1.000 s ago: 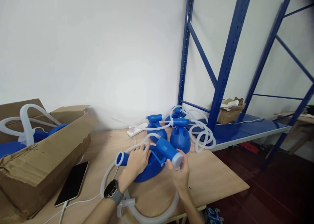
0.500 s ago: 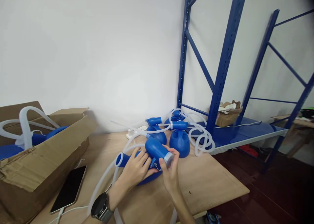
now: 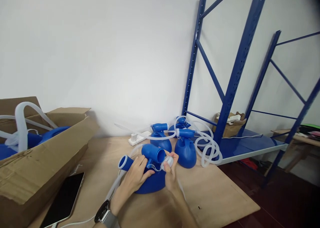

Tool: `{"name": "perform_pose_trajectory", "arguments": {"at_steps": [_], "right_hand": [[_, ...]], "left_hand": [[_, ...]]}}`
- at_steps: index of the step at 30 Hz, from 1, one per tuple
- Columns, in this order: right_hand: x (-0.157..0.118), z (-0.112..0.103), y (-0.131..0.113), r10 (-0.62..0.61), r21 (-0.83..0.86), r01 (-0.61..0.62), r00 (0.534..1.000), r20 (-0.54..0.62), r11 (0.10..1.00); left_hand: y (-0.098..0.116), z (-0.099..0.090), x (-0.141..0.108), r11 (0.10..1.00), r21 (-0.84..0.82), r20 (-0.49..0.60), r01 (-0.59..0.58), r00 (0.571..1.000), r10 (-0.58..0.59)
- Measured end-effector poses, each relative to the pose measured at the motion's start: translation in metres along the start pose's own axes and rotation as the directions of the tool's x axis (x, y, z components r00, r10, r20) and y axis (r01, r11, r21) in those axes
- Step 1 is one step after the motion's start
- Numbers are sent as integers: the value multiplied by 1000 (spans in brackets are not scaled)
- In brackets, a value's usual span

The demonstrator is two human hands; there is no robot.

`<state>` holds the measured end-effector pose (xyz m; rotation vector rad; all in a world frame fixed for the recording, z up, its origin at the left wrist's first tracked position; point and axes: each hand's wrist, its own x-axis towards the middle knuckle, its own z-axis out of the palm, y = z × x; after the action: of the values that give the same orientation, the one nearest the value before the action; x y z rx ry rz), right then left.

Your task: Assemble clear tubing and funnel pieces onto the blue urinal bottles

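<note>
A blue plastic bottle [image 3: 153, 184] rests on the wooden table in front of me. Its neck [image 3: 128, 164] points left and has a pale rim. My left hand [image 3: 137, 175] is wrapped over the bottle's upper part. On top lies a blue cup-shaped receptacle [image 3: 150, 151], its round mouth uncovered and facing right toward me. My right hand [image 3: 172, 175] pinches a translucent cap [image 3: 169, 161] just right of that mouth, apart from it. A thin translucent strap [image 3: 155, 168] runs from the cap toward the bottle. A whitish hose [image 3: 113, 188] trails at the left.
Similar blue bottles [image 3: 185, 153] with coiled hoses [image 3: 212, 151] stand behind. A power strip [image 3: 136, 140] lies near the wall. At left are an open cardboard box [image 3: 62, 151] holding blue parts and a phone [image 3: 63, 198]. A blue metal rack [image 3: 235, 68] rises at right.
The translucent cap has come off the receptacle's mouth and is now in my right hand. The receptacle has turned its mouth toward me. The camera view has shifted slightly.
</note>
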<state>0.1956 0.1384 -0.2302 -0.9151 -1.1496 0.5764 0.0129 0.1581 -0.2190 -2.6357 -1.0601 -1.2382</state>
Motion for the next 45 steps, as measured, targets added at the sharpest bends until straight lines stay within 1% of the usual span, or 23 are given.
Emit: {"name": "perform_pose_trajectory", "arguments": {"at_steps": [2,4,6,9,11,14,18,20,22,24,25,26,28,31,33,36,37,38,39,40,42,43,45], "right_hand": [[5,4,1,59,203,-55,998,-13,978],[5,6,-1,163,390,-152,987,5,908],[1,5,-3,259,454,-263,963,72,851],[-11,-9,-12,296,379,-377,920,257,845],[-19,-20,-21,291,291,-411,879,378,864],[-26,-34,-38,280,205,-430,815,508,879],[-32,-44,-54,193,267,-471,721,665,841],[-36,-52,-55,182,284,-490,704,687,824],[-38,-61,-47,218,187,-427,733,644,885],[-37,-73,-33,245,-37,-270,795,555,962],[-36,-78,-24,245,-172,-182,827,505,968],[-34,-83,-14,240,-298,-108,858,454,948],[-30,-91,6,233,-502,-19,900,367,865],[-23,-95,29,210,-635,59,917,339,770],[-20,-94,37,206,-644,113,894,398,756],[-17,-91,40,222,-612,187,819,529,768],[-17,-90,40,215,-592,195,807,551,782],[-17,-90,39,201,-569,188,811,550,800],[-17,-90,37,183,-548,164,832,524,820],[-17,-90,34,165,-527,127,866,472,840],[-18,-90,27,152,-475,18,936,317,880],[-19,-90,23,163,-426,-49,958,235,903],[-18,-87,11,203,-278,-167,973,109,946]], "left_hand": [[2,-1,-3,999,-46,-16,18,1000,-19],[3,-1,-6,993,-105,-30,53,998,-56],[5,-2,-8,981,-165,-43,99,993,-107],[5,-3,-12,972,-202,-49,117,990,-130],[5,-2,-14,978,-185,-31,94,994,-101],[4,0,-15,987,-153,4,55,998,-55],[-5,2,-17,984,-162,-56,76,995,-86],[-11,2,-19,980,-180,-87,90,991,-106],[-13,2,-20,978,-190,-109,91,988,-113],[-11,1,-21,980,-176,-131,88,985,-112],[-8,1,-21,984,-160,-145,82,984,-106],[-5,1,-21,988,-139,-161,70,983,-93],[1,0,-20,996,-87,-188,23,981,-39],[6,0,-20,997,0,-232,-72,970,70],[7,1,-20,992,47,-258,-118,958,126],[6,1,-20,985,80,-268,-155,948,171],[5,1,-20,985,79,-269,-156,948,172],[5,0,-20,985,74,-269,-154,949,168],[5,0,-19,987,66,-267,-147,950,159],[4,-1,-19,989,58,-266,-137,953,147],[4,-1,-18,992,48,-266,-116,956,125],[4,-1,-18,993,47,-270,-110,956,118],[5,-2,-18,994,47,-279,-102,954,111]]}}
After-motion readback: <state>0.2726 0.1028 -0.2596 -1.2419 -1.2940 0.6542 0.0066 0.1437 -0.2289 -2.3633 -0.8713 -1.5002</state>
